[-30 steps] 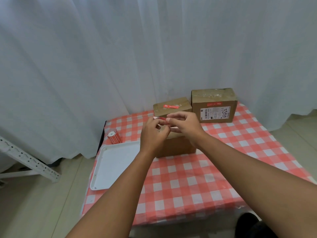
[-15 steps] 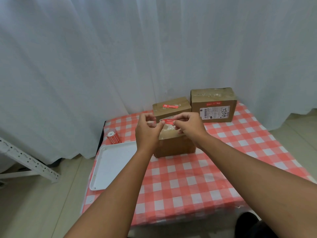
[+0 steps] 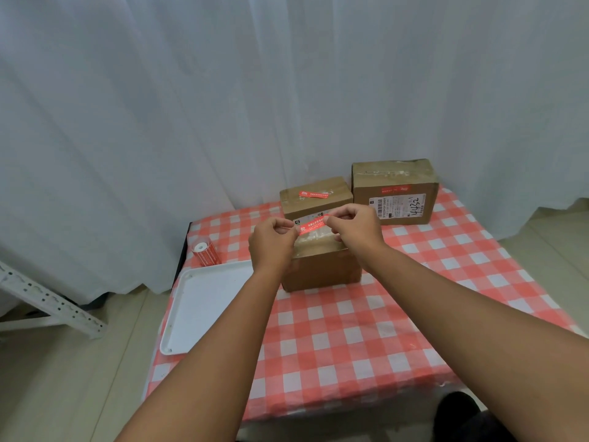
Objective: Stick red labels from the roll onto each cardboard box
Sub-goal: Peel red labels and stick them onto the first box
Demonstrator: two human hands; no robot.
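A red label (image 3: 312,225) is stretched between my two hands, just above the top of the nearest cardboard box (image 3: 322,269). My left hand (image 3: 271,244) pinches its left end and my right hand (image 3: 353,228) pinches its right end. Behind it stands a second box (image 3: 315,196) with a red label on its top. A larger box (image 3: 393,191) at the back right shows a red strip and a white shipping label on its front. The red label roll (image 3: 205,252) lies at the table's back left.
A white tray (image 3: 204,301) lies on the left of the red-and-white checked tablecloth (image 3: 366,339). White curtains hang close behind the table. A white metal frame (image 3: 47,301) stands on the floor at the left. A dark object (image 3: 462,416) sits below the table's front edge.
My hands have drawn apart, pulling the red label out flat between them, and lowered it a little toward the nearest box's top.
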